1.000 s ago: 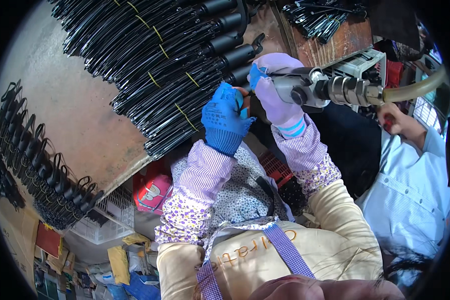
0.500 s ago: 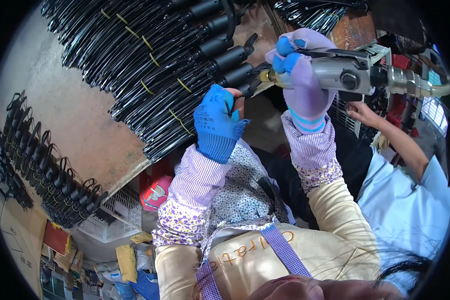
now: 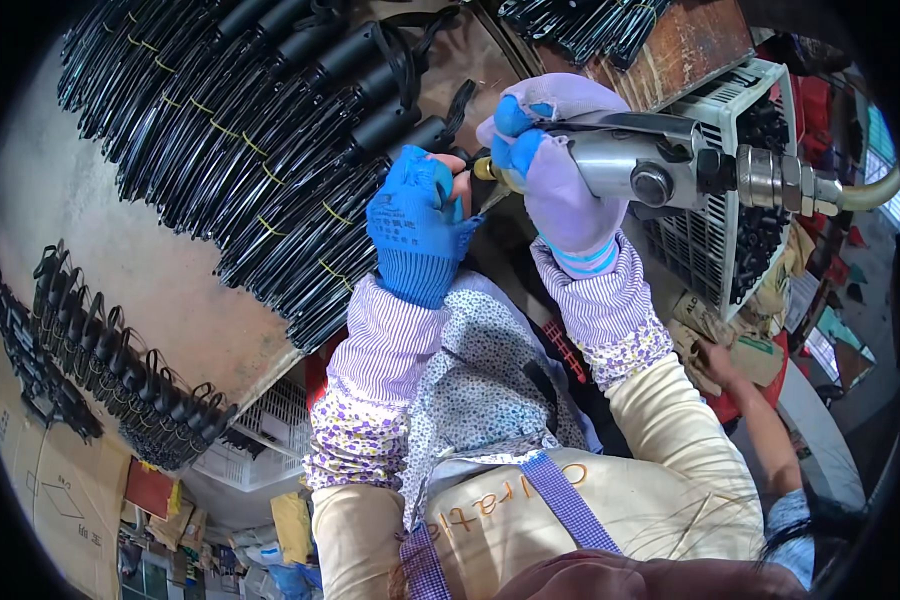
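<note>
One air tool (image 3: 642, 170), wrapped by the right hand (image 3: 565, 190) just off the tabletop's (image 3: 175, 285) near edge, could jab the curled left hand (image 3: 415, 225), its hold unclear, if the hose (image 3: 874, 193) tugs.

Dark print (image 3: 398, 225) on the glove (image 3: 410, 262) of the left grip (image 3: 418, 210); orange lettering (image 3: 490, 503) on the shirt (image 3: 660, 505) below it; printed cardboard (image 3: 65, 470) lower left.

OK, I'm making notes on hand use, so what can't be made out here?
All in the head view:
Anything inside the left hand: hidden by its blue glove.
Front part of the metal tool: partly covered by the right hand.
Far end of the hose: cut off by the dark rim.
Uppermost black bundles: cut off by the top edge.
</note>
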Demonstrator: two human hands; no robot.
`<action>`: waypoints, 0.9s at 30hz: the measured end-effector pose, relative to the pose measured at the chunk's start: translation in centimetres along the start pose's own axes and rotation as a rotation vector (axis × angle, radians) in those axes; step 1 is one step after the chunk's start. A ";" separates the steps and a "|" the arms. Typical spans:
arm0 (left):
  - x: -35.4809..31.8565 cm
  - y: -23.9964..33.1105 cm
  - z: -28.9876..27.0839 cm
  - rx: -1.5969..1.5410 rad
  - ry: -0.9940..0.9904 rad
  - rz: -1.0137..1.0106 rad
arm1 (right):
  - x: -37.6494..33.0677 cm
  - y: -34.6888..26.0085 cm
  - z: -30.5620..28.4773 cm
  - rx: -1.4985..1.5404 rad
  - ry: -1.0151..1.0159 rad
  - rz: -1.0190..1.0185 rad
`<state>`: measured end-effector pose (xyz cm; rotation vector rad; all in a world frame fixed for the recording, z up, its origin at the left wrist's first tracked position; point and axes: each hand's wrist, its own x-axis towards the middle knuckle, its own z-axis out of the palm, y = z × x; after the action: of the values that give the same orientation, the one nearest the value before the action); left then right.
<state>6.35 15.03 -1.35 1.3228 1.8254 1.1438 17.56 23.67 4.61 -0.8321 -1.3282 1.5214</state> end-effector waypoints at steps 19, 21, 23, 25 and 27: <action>0.8 -0.1 -0.2 0.093 -0.093 0.031 | 0.3 1.1 -0.4 -0.008 -0.065 -0.074; 0.9 -0.2 -0.4 0.066 -0.094 0.046 | 0.4 1.3 -0.2 -0.060 -0.050 -0.100; 0.5 0.1 -0.9 0.061 -0.085 0.007 | -0.1 1.3 0.0 -0.051 -0.035 -0.084; -0.2 0.6 -1.7 0.053 -0.066 -0.070 | -0.7 1.0 0.4 -0.031 -0.005 -0.052; -0.6 0.6 -2.1 0.050 -0.050 -0.109 | -1.1 0.8 0.7 -0.019 0.003 -0.037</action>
<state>5.00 13.97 0.12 1.2517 1.8767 1.0055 17.11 22.39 3.84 -0.8176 -1.3504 1.4804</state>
